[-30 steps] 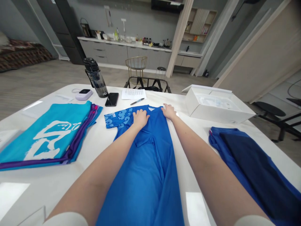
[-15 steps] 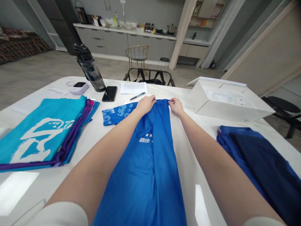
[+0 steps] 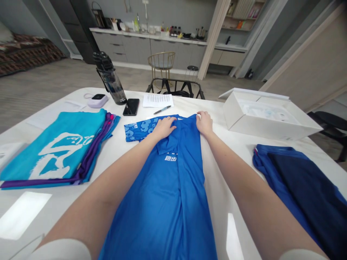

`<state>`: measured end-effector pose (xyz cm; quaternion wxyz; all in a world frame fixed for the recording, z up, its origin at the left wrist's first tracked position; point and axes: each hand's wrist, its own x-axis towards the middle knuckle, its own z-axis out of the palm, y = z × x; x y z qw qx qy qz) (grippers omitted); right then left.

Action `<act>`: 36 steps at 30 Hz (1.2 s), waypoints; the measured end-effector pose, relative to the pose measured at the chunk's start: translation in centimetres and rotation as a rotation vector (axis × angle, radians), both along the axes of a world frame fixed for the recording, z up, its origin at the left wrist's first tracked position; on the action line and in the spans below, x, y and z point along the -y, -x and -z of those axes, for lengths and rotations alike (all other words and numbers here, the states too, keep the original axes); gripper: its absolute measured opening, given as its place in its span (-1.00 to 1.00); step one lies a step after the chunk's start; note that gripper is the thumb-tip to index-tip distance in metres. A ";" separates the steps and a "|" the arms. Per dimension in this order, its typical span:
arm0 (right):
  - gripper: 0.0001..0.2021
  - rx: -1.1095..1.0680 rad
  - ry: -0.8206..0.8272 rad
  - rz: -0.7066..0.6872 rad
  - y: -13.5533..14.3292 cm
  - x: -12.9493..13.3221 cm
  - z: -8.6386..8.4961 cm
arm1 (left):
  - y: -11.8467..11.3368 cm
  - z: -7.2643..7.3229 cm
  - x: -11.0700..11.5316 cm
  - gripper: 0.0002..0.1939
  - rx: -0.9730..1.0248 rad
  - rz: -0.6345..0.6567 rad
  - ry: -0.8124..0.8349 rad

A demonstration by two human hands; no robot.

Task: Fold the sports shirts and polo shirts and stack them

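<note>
A blue T-shirt (image 3: 151,202) with white lettering lies lengthwise on the white table in front of me. Its right side is folded inward over the front, and a patterned sleeve (image 3: 141,129) sticks out to the left. My left hand (image 3: 165,128) rests on the shirt near the collar, fingers stretched and thumb apart. At the upper right edge of the shirt is my right hand (image 3: 205,123); its fingertips touch the fabric by the shoulder, with the thumb lower down and apart from them.
Folded teal and purple shirts (image 3: 73,144) are stacked at left, dark blue folded clothes (image 3: 295,180) at right. Beyond them stand a water bottle (image 3: 114,83), phone (image 3: 131,107), power bank (image 3: 97,101), paper (image 3: 157,100), pen (image 3: 162,109) and white open box (image 3: 255,121).
Both hands have loosened from their pinch on the shirt's top edge. My left hand has slid slightly left and down and lies flatter. More of the collar shows between the hands.
</note>
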<state>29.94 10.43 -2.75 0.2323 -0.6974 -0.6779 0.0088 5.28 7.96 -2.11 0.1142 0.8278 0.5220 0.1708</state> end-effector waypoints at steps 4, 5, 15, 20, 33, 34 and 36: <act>-0.44 0.113 0.124 -0.173 3.6 4.0 -0.3 | 0.5 1.1 1.3 -0.41 0.022 -0.047 -0.026; -0.39 0.129 0.183 -0.166 4.0 4.7 -0.1 | 0.7 1.3 1.5 -0.37 0.015 -0.044 -0.005; -0.35 0.169 0.434 0.052 -0.5 5.0 0.6 | 4.6 1.8 2.4 -0.23 -0.126 -0.192 0.146; -0.41 0.214 0.226 0.007 0.9 5.5 0.2 | 5.3 1.7 2.1 -0.31 -0.114 -0.211 0.130; -0.52 0.218 0.111 -0.070 8.3 3.3 -0.8 | 14.2 -0.9 4.3 -0.61 -0.354 -0.588 -0.038; -0.56 0.202 0.094 -0.145 9.7 2.8 -1.1 | 14.6 -1.0 4.3 -0.61 -0.362 -0.600 -0.031; -0.59 0.153 0.128 -0.267 12.4 1.6 -1.6 | 15.2 -1.3 4.1 -0.62 -0.366 -0.619 0.004</act>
